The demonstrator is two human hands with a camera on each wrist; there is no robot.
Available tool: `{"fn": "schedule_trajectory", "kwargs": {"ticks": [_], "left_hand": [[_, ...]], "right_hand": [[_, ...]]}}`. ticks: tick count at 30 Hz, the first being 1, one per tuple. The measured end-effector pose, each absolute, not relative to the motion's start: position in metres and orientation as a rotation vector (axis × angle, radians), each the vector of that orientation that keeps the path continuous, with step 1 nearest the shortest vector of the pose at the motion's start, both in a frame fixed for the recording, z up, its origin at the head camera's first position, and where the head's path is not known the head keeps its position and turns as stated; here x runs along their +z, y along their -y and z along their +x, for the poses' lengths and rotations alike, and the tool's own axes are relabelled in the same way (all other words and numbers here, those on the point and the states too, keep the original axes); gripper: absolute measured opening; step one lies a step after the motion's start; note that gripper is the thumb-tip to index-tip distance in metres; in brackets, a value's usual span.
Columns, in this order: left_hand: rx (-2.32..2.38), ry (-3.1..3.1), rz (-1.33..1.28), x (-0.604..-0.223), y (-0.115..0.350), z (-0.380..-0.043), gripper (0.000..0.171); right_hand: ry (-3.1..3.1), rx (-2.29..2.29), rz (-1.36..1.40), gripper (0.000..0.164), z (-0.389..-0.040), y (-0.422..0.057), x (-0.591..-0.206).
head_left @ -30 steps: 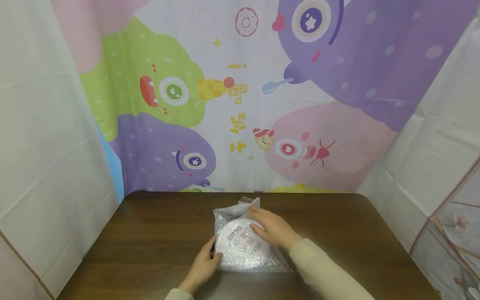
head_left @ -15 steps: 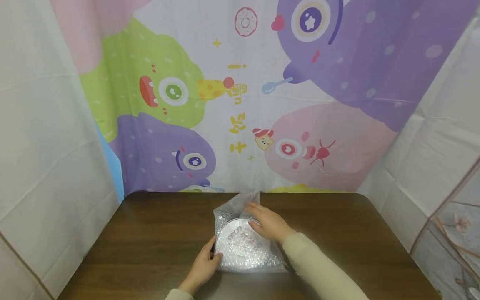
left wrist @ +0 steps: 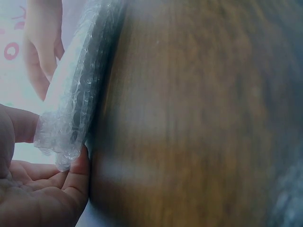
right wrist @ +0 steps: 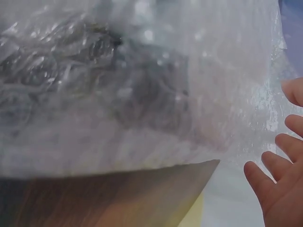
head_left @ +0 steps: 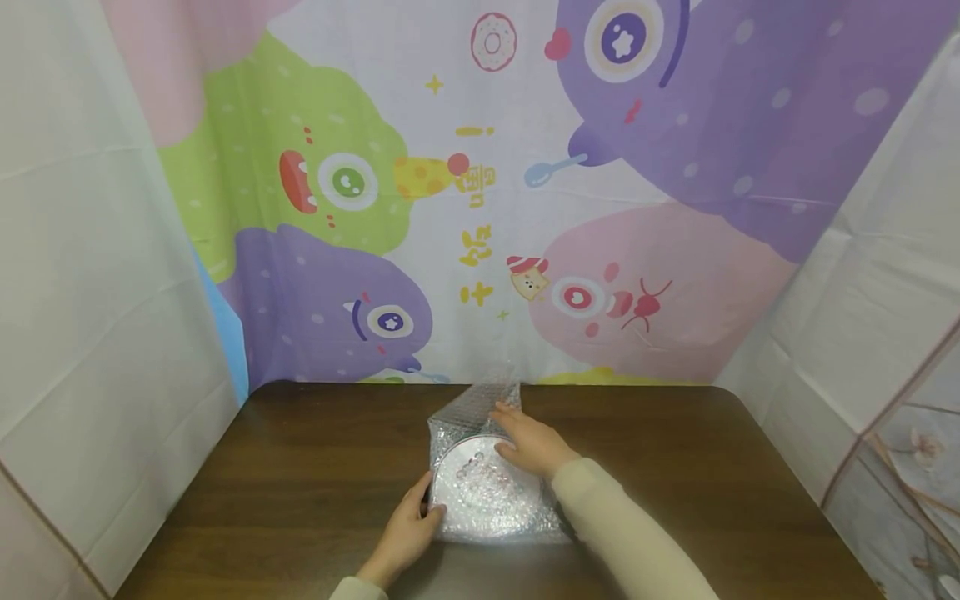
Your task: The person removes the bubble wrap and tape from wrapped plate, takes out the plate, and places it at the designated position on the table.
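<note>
A round white plate-like thing [head_left: 487, 496] with a reddish print lies at the middle of the table, wrapped in clear bubble wrap [head_left: 468, 408]. Its left edge is gripped by my left hand [head_left: 405, 529], thumb on top and fingers below; the left wrist view shows the bubble wrap [left wrist: 83, 80] between thumb and fingers. My right hand [head_left: 534, 442] rests on the upper right of the wrapped thing, fingers extended. From the right wrist, the fingers of that hand [right wrist: 284, 175] appear spread and straight alongside the bubble wrap [right wrist: 142, 104]. Beyond the plate-like thing, a pointed flap of wrap stands up.
The dark brown wooden table [head_left: 322, 467] spreads to both sides of the package. Its far edge meets a hanging cloth [head_left: 480, 333] printed with cartoon monsters. Pale cloth walls [head_left: 97, 275] close off the left and right.
The wrap's far flap has unfolded upward past the table's far edge. My right hand and forearm have shifted a little left; the right side of the wrap has drawn in slightly. My left hand stays put.
</note>
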State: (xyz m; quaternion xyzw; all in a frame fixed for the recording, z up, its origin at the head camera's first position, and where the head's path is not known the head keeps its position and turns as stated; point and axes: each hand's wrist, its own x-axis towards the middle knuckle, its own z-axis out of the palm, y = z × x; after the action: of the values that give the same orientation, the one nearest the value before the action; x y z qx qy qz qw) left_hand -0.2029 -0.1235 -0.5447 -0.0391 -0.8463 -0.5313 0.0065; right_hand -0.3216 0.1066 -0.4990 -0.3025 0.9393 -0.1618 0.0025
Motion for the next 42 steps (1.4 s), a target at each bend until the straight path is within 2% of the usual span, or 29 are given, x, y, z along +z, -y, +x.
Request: {"fn": "schedule_trajectory", "kwargs": {"ticks": [10, 28, 42], "left_hand": [[-1.67, 2.646, -0.122, -0.544, 0.124, -0.202, 0.064], [-1.682, 2.624, -0.14, -0.543, 0.124, -0.202, 0.064], [-1.664, 2.644, -0.13, -0.544, 0.124, -0.202, 0.064]], "right_hand": [[-2.883, -0.478, -0.861, 0.062, -0.32, -0.103, -0.501], [-2.848, -0.523, -0.882, 0.051, -0.321, -0.105, -0.504], [-2.8, -0.689, -0.981, 0.045, -0.296, -0.126, -0.492]]}}
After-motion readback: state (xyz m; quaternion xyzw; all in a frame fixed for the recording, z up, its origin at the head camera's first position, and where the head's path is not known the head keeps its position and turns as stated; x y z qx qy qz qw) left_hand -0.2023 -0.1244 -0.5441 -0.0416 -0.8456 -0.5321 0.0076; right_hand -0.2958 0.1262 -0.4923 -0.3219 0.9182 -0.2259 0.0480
